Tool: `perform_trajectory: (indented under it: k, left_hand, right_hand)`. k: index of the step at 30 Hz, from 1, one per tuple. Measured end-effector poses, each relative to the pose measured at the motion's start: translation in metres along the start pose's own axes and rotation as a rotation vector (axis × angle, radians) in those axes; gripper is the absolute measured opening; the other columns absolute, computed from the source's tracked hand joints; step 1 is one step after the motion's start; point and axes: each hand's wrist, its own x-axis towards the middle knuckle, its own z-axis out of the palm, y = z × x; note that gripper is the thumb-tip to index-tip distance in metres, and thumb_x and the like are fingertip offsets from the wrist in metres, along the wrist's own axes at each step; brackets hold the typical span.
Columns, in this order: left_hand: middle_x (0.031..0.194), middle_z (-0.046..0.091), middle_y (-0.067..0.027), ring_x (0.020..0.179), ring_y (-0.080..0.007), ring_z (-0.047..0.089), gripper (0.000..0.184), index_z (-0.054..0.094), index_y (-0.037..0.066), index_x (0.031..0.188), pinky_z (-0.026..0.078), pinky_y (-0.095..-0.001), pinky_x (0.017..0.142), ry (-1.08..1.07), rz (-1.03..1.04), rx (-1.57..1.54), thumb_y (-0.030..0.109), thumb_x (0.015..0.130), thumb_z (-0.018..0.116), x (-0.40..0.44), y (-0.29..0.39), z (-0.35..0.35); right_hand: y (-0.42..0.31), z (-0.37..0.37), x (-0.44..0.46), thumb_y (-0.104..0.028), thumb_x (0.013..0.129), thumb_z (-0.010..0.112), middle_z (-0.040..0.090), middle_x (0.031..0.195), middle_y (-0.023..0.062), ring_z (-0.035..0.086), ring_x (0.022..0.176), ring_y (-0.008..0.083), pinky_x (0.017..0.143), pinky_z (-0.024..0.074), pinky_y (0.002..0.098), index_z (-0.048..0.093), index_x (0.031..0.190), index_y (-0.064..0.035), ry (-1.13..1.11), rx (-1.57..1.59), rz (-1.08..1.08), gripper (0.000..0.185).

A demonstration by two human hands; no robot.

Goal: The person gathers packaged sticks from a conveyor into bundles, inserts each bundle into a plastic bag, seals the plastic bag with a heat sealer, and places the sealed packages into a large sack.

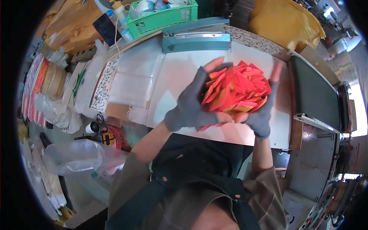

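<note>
The left hand (pixel 197 97) and right hand (pixel 263 117) wear grey gloves (pixel 182 115); between them, the paper bundle (pixel 237 86) is red with yellow-gold patches; under them, the table (pixel 184 69) is white; beyond them, a teal device (pixel 197 42) and green crate (pixel 165 20); left of them, edging (pixel 104 85) speckled black on white; right of them, a dark green panel (pixel 314 92).

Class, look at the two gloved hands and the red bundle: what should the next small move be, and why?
Probably lower the red bundle to the white tabletop and gently press its edges more even. The left hand and right hand cup it from both sides, its pieces jut out at uneven angles, and the tabletop beneath could steady it.
</note>
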Motion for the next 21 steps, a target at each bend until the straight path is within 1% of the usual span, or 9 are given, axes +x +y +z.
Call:
perform_trajectory:
  k: [3,4,6,9,11,13,15,17,21]
  left_hand:
    - [0.13,0.052,-0.0142,0.114,-0.0215,0.057,0.118,0.015,0.009,0.15,0.046,-0.0337,0.095,0.071,-0.016,0.207,0.021,0.058,0.088,-0.003,-0.008,0.014]
    - [0.125,0.056,-0.0151,0.109,-0.0249,0.06,0.118,0.014,0.01,0.15,0.047,-0.0342,0.093,0.053,-0.201,0.183,0.022,0.059,0.087,-0.01,0.001,0.013]
    - [0.11,0.063,-0.0183,0.097,-0.0354,0.064,0.114,0.014,0.01,0.15,0.05,-0.0368,0.087,0.029,0.003,0.325,0.025,0.061,0.084,-0.018,0.002,0.013]
    - [0.115,0.06,-0.0181,0.102,-0.0333,0.062,0.105,0.019,0.006,0.148,0.048,-0.0378,0.09,-0.088,-0.392,0.288,0.021,0.064,0.081,-0.036,0.037,0.009]
    - [0.118,0.057,-0.0147,0.108,-0.0276,0.058,0.095,0.025,0.005,0.143,0.045,-0.0363,0.093,-0.174,-0.518,-0.149,0.02,0.067,0.079,-0.051,0.006,0.004]
    - [0.119,0.055,-0.0084,0.113,-0.0166,0.053,0.068,0.04,0.003,0.132,0.043,-0.0328,0.097,-0.188,-0.572,-0.423,0.012,0.074,0.075,-0.068,-0.029,0.001]
    - [0.13,0.046,-0.0107,0.122,-0.017,0.043,0.064,0.037,0.003,0.136,0.036,-0.0332,0.103,0.023,-0.483,-0.606,0.016,0.082,0.067,-0.086,-0.062,0.006]
    - [0.128,0.047,-0.0097,0.116,-0.0168,0.048,0.066,0.031,0.006,0.141,0.038,-0.0328,0.1,0.197,-0.327,-0.378,0.018,0.084,0.062,-0.091,-0.068,0.002]
    - [0.135,0.044,-0.0085,0.122,-0.0155,0.041,0.061,0.032,0.005,0.143,0.038,-0.0305,0.099,0.102,-0.399,0.029,0.013,0.089,0.058,-0.118,-0.068,-0.05]
  right_hand:
    - [0.011,0.007,0.01,-0.044,0.049,0.092,0.039,0.138,0.0177,0.052,0.118,0.0268,0.098,0.0471,0.038,-0.001,0.15,-0.0048,0.085,-0.182,-0.202,0.142]
    - [0.012,0.015,0.009,-0.047,0.049,0.091,0.039,0.138,0.0181,0.052,0.117,0.0269,0.098,0.0472,0.0388,0.002,0.149,-0.0037,0.153,-0.192,-0.227,0.141]
    - [-0.013,0.044,-0.011,-0.052,0.053,0.088,0.042,0.137,0.0181,0.053,0.116,0.0273,0.098,0.0473,0.0403,0.015,0.147,0.0009,0.333,-0.175,-0.111,0.13]
    - [0.001,0.043,-0.045,-0.048,0.069,0.08,0.05,0.132,0.0163,0.053,0.117,0.0307,0.104,0.0408,0.0433,0.027,0.144,0.0024,0.204,0.225,-0.052,0.104]
    - [0.005,0.024,-0.032,-0.047,0.072,0.078,0.051,0.131,0.0177,0.053,0.119,0.0305,0.105,0.0382,0.0432,0.04,0.138,0.0028,-0.015,0.066,0.24,0.092]
    - [0.022,0.016,-0.013,-0.04,0.074,0.077,0.056,0.127,0.0165,0.055,0.117,0.0264,0.103,0.0396,0.0376,0.05,0.133,-0.0002,-0.281,0.159,0.45,0.076]
    - [0.051,0.007,-0.003,-0.028,0.078,0.073,0.063,0.114,0.0144,0.059,0.107,0.0229,0.098,0.0426,0.0345,0.059,0.123,0.0014,-0.489,0.153,0.532,0.055]
    - [0.074,0.016,0.005,-0.019,0.08,0.068,0.066,0.104,0.0127,0.062,0.098,0.0204,0.092,0.0452,0.0327,0.063,0.111,0.0027,-0.564,0.14,0.615,0.038]
    - [0.096,0.047,0.016,-0.007,0.082,0.059,0.068,0.09,0.0098,0.063,0.085,0.0169,0.081,0.0483,0.0302,0.066,0.089,0.0031,-0.644,0.091,0.599,0.015]
